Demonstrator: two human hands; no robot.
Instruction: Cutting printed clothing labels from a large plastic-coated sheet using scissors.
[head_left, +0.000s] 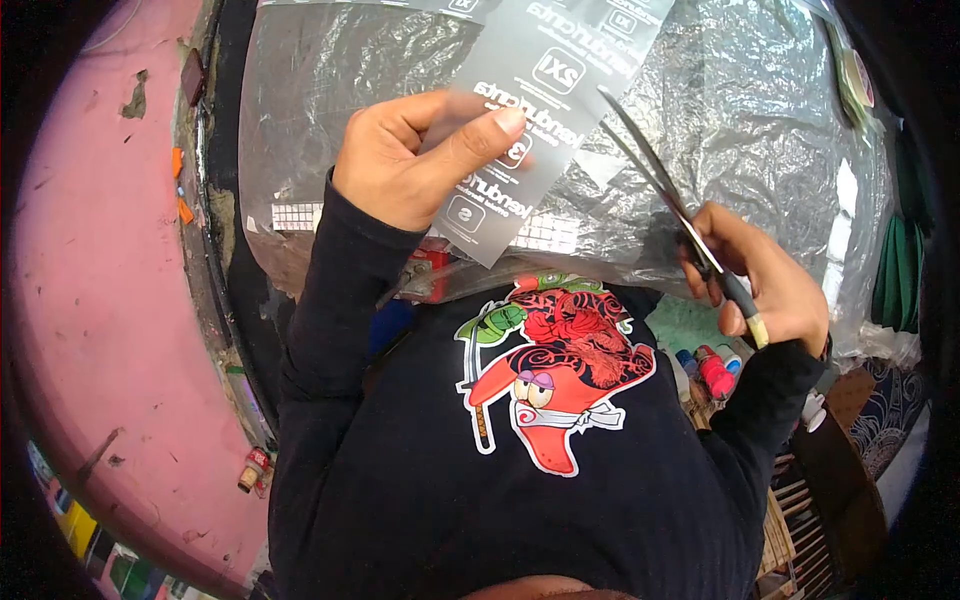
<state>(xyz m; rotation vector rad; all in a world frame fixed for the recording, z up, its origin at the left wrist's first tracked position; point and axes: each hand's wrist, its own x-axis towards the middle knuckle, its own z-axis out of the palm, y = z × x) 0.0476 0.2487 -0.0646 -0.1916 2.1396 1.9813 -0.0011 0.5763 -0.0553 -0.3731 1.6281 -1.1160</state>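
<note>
My left hand pinches a strip of translucent film between thumb and fingers; part of the fingers lies behind it. White mirrored lettering and boxed size marks run along the strip, which slants from the top of the view down to a cut lower end. In my right hand is a pair of scissors with dark handles, one wrapped in yellowish material. Their blades are slightly parted, the tips near the strip's right edge. Whether the tips touch the film I cannot tell. Beneath both hands spreads a table covered in crinkled clear plastic.
Small white gridded pieces lie along the table's near edge. A tape roll is at the far right, above dark green folded fabric. Red and blue-capped bottles stand below my right wrist. A pink surface borders the left.
</note>
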